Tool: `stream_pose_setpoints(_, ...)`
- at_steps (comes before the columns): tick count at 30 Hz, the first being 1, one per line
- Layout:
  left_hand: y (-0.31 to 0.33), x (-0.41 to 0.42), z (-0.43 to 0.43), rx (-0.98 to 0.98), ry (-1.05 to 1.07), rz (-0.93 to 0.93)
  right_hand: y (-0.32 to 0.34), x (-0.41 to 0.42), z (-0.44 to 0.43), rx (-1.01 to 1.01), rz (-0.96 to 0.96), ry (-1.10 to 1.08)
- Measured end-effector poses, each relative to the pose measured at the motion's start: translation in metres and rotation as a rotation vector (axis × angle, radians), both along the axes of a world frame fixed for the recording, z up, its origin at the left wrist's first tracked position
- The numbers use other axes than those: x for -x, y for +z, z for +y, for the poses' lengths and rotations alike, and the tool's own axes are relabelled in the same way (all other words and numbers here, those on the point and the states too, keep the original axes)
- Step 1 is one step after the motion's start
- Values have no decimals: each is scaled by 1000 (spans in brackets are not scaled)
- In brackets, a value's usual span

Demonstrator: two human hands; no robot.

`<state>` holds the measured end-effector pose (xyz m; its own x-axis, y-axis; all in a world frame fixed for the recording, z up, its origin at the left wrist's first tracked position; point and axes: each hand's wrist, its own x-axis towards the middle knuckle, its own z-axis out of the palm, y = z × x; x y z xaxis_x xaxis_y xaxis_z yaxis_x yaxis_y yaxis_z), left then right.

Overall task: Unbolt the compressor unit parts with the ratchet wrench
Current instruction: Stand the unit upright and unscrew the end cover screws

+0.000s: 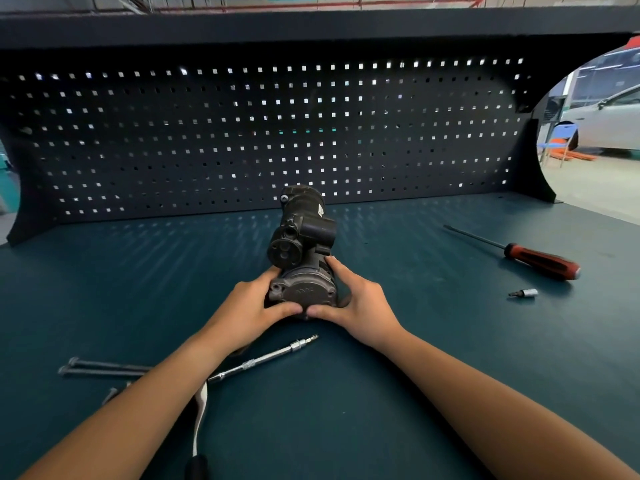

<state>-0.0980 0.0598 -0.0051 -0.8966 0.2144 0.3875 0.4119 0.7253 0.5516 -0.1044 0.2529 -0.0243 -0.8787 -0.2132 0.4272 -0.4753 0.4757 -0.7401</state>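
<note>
Head view: A worker's left grip point(256, 306) and right grip point(360, 303) close around the near end of a compressor point(301, 237) lying lengthwise on a green tabletop point(381, 410), fingers curled round its grey end cap point(304, 292) and thumbs meeting at the cap's lower edge. The unit's black body runs away from both grips toward a pegboard point(277, 133).

The ratchet wrench point(263, 358) is in neither grip. It lies on the tabletop just behind the left grip, its bit tip pointing toward the right grip and its handle end hidden under the left forearm. Farther out to the left of the left grip, long bolts point(104, 367) lie loose on the tabletop, partly covered by the same forearm. Well to the right of the right grip rest a red-handled screwdriver point(540, 261) and, nearer the worker, a small bit socket point(524, 293).

The loose bolts and the parked wrench suggest the unbolting is well along, with at least some long fasteners already out. The two-handed hold on the cap looks like a try at working it free or turning the unit to reach another side. The cap itself is not yet off. Whether any bolts remain in its corner holes is too small to tell, and the far end of the unit is unseen.
</note>
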Motion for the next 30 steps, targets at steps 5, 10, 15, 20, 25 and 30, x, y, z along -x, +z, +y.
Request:
stream_pose_setpoints(5, -1, 4, -1, -19, -6, 13, 1, 1, -2, -4, -3, -14)
stream_pose_setpoints(10, -2, 5, -1, -70, -31, -25, -2, 4, 0, -34, 16, -39)
stream_pose_setpoints(15, -6, 6, 0, -35, -55, -114, -1, 9, 5, -175, -19, 90)
stream_pose_setpoints(20, -8, 9, 0, -26, -24, -70, -2, 11, 5, -185, -41, 63)
stream_pose_setpoints(25, -6, 10, 0, -12, -18, -45, -3, 10, 4, -217, -41, -5)
stream_pose_setpoints(30, -6, 9, -1, -24, -31, -41, -1, 7, 3, -276, -1, -52)
